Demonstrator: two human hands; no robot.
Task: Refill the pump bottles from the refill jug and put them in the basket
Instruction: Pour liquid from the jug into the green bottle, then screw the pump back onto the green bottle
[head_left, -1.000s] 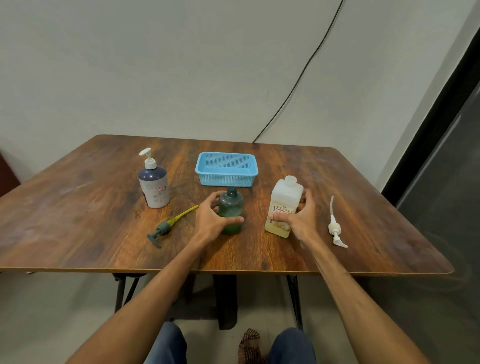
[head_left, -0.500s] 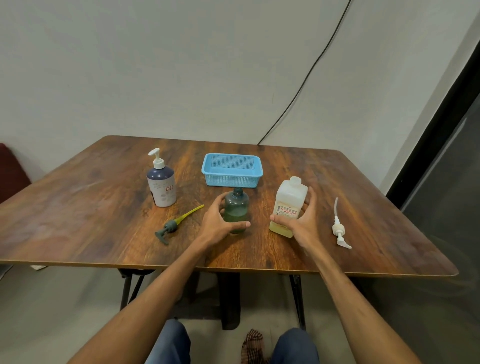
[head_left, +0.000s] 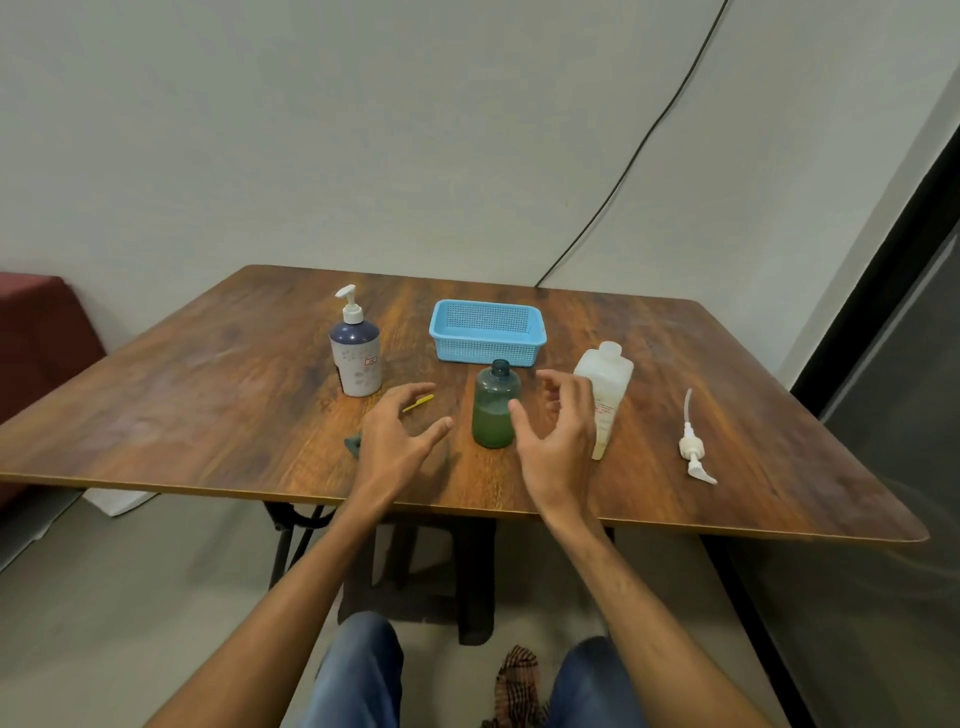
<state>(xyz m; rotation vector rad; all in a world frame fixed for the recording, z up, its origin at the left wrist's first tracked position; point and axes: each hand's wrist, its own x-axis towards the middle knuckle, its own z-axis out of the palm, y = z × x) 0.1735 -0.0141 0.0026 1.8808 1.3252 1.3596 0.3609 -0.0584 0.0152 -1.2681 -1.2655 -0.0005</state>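
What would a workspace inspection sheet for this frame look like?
Surface: wooden table, no spills seen.
Job's things: green bottle upright, pump off, part full; refill jug beside it; blue-and-white pump bottle, pump on; blue basket holds no bottles.
Clutter: white pump and green pump lie loose on the table.
Hands: left hand and right hand open, holding nothing.
Cables: black cable on the wall.
Surroundings: red seat left, dark panel right.

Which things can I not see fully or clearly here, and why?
Head view: green pump, mostly behind the left hand; only its head and yellow tube tip show.
Head view: refill jug, partly covered by the right hand; liquid level unclear.
Head view: labels on the jug and the blue-and-white pump bottle, print too small to read.
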